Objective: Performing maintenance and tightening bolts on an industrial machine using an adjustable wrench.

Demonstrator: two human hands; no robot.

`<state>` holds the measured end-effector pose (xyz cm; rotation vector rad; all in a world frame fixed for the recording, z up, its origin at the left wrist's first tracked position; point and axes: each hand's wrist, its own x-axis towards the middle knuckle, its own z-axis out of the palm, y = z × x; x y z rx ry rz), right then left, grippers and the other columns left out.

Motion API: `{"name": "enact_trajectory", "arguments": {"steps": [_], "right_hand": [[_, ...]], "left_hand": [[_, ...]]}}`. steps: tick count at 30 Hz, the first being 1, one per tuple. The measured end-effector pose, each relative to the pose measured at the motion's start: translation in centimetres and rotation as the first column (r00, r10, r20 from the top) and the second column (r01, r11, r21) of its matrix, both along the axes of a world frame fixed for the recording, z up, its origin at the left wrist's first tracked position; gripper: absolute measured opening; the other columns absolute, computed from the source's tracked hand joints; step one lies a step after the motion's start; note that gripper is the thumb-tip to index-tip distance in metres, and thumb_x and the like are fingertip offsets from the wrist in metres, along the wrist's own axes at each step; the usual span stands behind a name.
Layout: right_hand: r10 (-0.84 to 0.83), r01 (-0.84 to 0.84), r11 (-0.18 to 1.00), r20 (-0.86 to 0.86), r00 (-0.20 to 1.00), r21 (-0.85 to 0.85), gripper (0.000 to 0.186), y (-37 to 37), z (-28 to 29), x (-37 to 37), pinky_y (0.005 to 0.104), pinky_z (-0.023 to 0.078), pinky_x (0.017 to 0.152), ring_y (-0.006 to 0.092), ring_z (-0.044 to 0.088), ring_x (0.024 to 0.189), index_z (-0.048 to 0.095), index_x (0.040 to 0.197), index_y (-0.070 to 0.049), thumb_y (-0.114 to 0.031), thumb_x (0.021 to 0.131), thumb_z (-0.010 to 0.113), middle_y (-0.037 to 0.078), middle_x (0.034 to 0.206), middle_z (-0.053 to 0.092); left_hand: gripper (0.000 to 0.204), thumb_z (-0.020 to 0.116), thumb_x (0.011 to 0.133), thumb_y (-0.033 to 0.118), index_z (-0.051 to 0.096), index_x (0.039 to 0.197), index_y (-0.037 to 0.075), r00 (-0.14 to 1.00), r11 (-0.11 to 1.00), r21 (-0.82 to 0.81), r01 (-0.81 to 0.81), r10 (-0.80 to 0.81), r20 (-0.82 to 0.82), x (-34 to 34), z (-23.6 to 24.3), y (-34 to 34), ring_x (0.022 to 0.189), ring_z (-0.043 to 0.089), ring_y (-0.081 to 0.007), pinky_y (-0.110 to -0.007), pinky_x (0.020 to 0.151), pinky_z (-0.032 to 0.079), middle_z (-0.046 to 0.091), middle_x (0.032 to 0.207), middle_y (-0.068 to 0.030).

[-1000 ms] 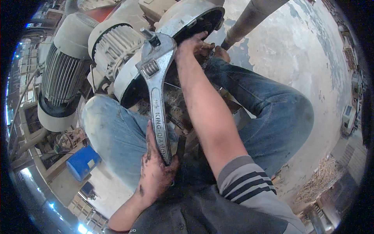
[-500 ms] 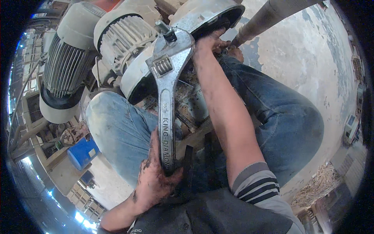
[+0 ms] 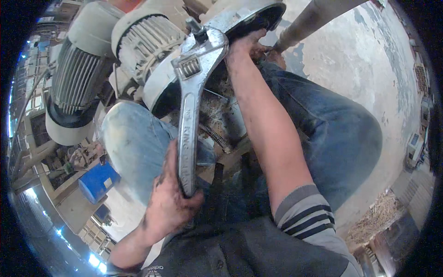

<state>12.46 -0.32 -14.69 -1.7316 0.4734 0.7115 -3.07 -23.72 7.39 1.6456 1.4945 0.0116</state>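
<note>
A large silver adjustable wrench (image 3: pixel 188 115) stands nearly upright in front of me. My left hand (image 3: pixel 170 201) is closed round the lower end of its handle. Up at its jaws, a threaded bolt (image 3: pixel 197 28) sticks out, and the wrench head lies over the rim of a pale round metal housing (image 3: pixel 166 87). My right hand (image 3: pixel 245 45) reaches past the wrench head to the underside of the housing's raised right part (image 3: pixel 251 14). Some of its fingers are bent at that dark edge and partly hidden, so I cannot see what they grip.
My jeans-clad knees (image 3: pixel 131 143) flank the work. A coil spring (image 3: pixel 214 135) and grime lie between them. A finned motor (image 3: pixel 147 44) joins the housing; another motor (image 3: pixel 78 74) stands left. A blue cylinder (image 3: pixel 98 182) lies beyond my left knee. A thick pipe (image 3: pixel 314 21) slants at upper right.
My left hand and the wrench's handle end have swung left and slightly up. The wrench head has shifted a little up and left. My right hand stays at the housing.
</note>
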Motion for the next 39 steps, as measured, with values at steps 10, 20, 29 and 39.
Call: {"name": "enact_trajectory", "arguments": {"steps": [10,20,29,39], "right_hand": [[0.741,-0.257,0.507,0.263,0.618,-0.823,0.040,-3.0,4.4,6.3,0.0372,0.047,0.075,0.0255,0.059,0.084,0.054,0.103,-0.010,-0.033,0.072,0.065,0.012,0.101,0.060],[0.918,-0.883,0.338,0.321,0.233,-0.325,0.021,0.3,17.8,15.2,0.0398,0.046,0.066,0.0183,0.056,0.071,0.054,0.091,-0.010,-0.020,0.073,0.061,0.009,0.084,0.056],[0.604,-0.476,0.574,0.048,0.796,0.667,0.012,-16.1,23.1,6.2,0.0360,0.041,0.064,0.0181,0.048,0.076,0.046,0.084,-0.009,-0.020,0.079,0.049,0.007,0.084,0.051],[0.704,-0.316,0.682,-0.473,0.530,0.660,0.027,-22.1,21.5,0.8,0.0351,0.047,0.063,0.0163,0.049,0.055,0.047,0.093,-0.012,-0.035,0.083,0.057,0.002,0.062,0.047]], "left_hand": [[0.071,0.059,0.060,-0.002,0.033,0.127,-0.003,0.959,0.969,0.065,-0.237,0.222,0.179,-0.8,1.8,-4.7,0.104,0.052,-0.0305,-0.033,0.091,0.039,0.052,0.109,-0.0214],[0.073,0.048,0.056,-0.006,0.035,0.128,-0.007,0.866,0.882,-0.187,-0.434,0.465,0.185,-6.9,4.6,-6.5,0.063,0.042,-0.0029,-0.015,0.055,0.034,0.052,0.083,0.0003],[0.073,0.052,0.055,-0.001,0.036,0.126,-0.009,0.914,0.922,-0.162,-0.352,0.376,0.153,-7.0,5.6,-5.9,0.084,0.053,-0.0126,-0.021,0.074,0.041,0.057,0.098,-0.0106],[0.054,0.065,0.072,0.018,0.046,0.119,-0.001,0.917,0.991,0.132,-0.022,-0.032,0.398,-0.6,1.5,-5.9,0.091,0.059,-0.0298,-0.035,0.080,0.045,0.058,0.099,-0.0214]]}}
